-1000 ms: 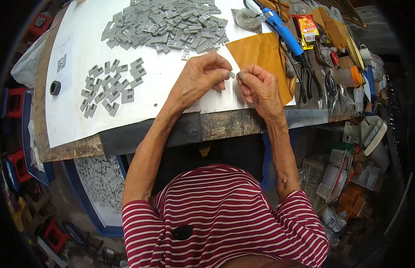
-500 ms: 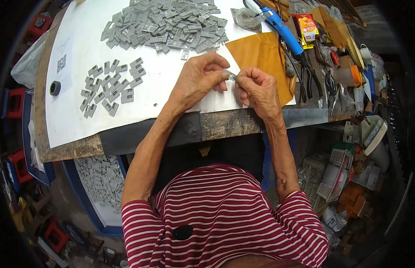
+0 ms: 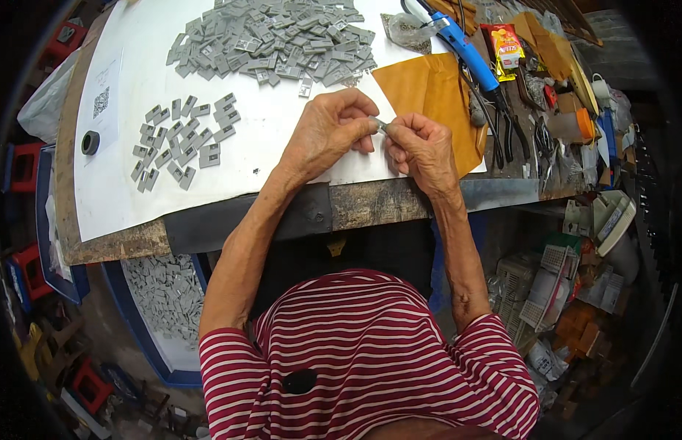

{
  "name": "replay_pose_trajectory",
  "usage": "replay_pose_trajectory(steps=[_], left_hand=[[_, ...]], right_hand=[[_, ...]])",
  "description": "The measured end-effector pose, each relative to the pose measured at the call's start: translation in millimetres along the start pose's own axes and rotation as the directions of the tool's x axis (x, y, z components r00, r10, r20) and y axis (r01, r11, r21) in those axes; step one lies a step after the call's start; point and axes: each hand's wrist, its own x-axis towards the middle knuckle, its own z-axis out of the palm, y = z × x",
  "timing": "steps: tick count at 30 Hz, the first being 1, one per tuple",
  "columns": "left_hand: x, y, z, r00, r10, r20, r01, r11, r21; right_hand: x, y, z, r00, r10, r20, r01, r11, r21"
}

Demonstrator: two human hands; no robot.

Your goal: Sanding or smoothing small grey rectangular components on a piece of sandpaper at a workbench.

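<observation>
Above the front part of the white-covered table, my left hand [image 3: 333, 132] and my right hand [image 3: 423, 149] meet, both closed in a pinch. Between their fingertips is a small grey piece [image 3: 382, 126], mostly covered by the fingers. It looks like the flat grey rectangular pieces lying about. A big heap of such grey pieces [image 3: 282, 40] lies beyond my hands. To the left, a looser group of grey pieces [image 3: 181, 139] is spread on the white sheet [image 3: 245, 165]. What my right fingertips press against is partly hidden.
A brown envelope [image 3: 429, 88] lies right of my hands. Past it are a blue cylindrical tool [image 3: 465, 48], black-handled pliers [image 3: 511, 132] and a bag of small parts [image 3: 410, 33]. A black ring [image 3: 90, 143] sits at the left edge. Below stands a blue tray [image 3: 135, 312] of grey pieces.
Both hands stay in nearly the same place. The fingers have shifted slightly on the small piece, and less of it shows now.
</observation>
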Motion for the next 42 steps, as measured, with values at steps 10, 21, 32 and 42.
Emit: replay_pose_trajectory(steps=[10, 21, 32, 42], left_hand=[[0.1, 0.4, -0.4, 1.0, -0.008, 0.005, 0.009, 0.999, -0.046], [0.5, 0.7, -4.2, 0.998, -0.044, 0.044, 0.051, 0.985, -0.166], [0.4, -0.1, -3.8, 0.997, -0.054, 0.058, 0.062, 0.986, -0.155], [-0.8, 0.9, -3.6, 0.995, -0.081, 0.063, 0.086, 0.994, -0.073]], right_hand=[[-0.3, -1.8, -0.1, 1.0, 0.003, 0.003, -0.003, 1.0, 0.002], [-0.3, 1.8, 0.1, 0.997, -0.057, 0.047, 0.051, 0.992, 0.114], [-0.3, 6.0, 6.2, 0.992, -0.125, -0.012, 0.126, 0.985, 0.12], [-0.3, 1.8, 2.0, 0.995, -0.093, 0.044, 0.094, 0.995, -0.025]])
